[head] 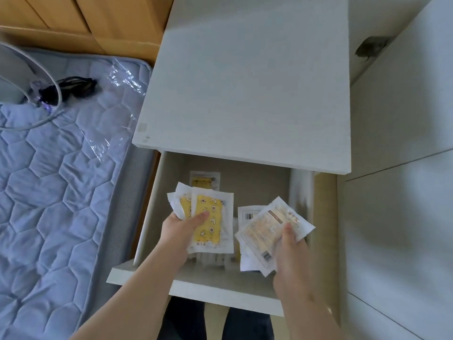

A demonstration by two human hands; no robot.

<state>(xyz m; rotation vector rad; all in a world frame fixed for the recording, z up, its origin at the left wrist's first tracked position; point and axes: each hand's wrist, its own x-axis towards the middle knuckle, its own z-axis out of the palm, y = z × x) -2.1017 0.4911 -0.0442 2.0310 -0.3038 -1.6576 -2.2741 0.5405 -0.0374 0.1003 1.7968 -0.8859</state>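
Left hand [180,228] grips a fanned stack of yellow packets [210,224], thumb pressed on the front one; the packets behind show only as white edges, count unclear. Right hand [291,256] pinches a second stack, the printed packets [267,229], back sides up with barcodes; the text is too blurred to read and the fingers underneath are hidden. Both stacks are held over the open drawer [220,288], just beside each other, not touching. More loose packets [210,257] lie in the drawer below, mostly covered by the held ones. One rear packet [205,179] is partly tucked under the cabinet top [245,82], which hides the drawer's back. Mattress [61,180] on the left is cut off by the frame; a black item [71,85] on it is hard to make out.
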